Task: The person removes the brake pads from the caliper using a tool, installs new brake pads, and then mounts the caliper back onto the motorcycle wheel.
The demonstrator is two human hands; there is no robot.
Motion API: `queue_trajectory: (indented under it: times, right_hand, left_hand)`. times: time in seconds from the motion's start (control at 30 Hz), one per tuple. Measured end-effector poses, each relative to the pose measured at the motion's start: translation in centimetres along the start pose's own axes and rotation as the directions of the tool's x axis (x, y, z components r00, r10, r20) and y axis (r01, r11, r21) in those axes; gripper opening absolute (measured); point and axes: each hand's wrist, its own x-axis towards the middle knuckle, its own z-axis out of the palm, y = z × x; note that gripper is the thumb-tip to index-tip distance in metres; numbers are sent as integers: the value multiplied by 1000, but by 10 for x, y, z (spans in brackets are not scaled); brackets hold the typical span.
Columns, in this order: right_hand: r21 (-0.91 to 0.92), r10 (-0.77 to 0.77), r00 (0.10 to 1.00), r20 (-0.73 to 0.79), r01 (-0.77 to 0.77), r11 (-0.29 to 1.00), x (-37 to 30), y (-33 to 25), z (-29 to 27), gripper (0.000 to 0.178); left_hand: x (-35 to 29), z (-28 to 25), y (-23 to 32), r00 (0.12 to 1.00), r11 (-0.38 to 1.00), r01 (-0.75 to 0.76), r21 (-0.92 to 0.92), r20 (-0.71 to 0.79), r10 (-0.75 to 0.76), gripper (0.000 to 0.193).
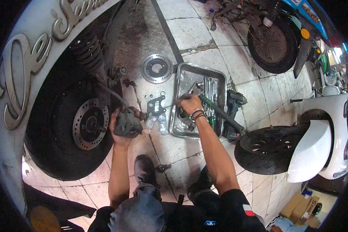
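Big white scooter body (pixel 15 77) arches over you, and its black front wheel with the drilled silver brake disc (pixel 89 123) is on, so the disc end looks fitted. On the tiled floor (pixel 205 34) sits the dented silver metal tray of wrenches (pixel 183 129); your right hand (pixel 189 103) is down in it, fingers closed on a slim tool, I judge. Your left hand (pixel 121 125) cups the dark grimy brake caliper (pixel 127 123), off its mount beside the disc. The spare round drilled plate (pixel 157 68) and flat metal bracket (pixel 156 105) lie loose, so refitting looks undone.
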Motion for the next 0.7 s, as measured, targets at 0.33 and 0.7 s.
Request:
queue_trajectory:
  times: [0.33, 0.7]
  right_hand:
    - [-282, -235, 971, 43, 237, 930, 36, 37, -19, 41]
    - [-690, -307, 865, 397, 502, 521, 49, 9, -31, 39]
  left_hand:
    - [3, 9, -1, 994, 996, 39, 81, -106, -30, 52]
    - [5, 6, 5, 1000, 980, 5, 197, 1, -5, 48]
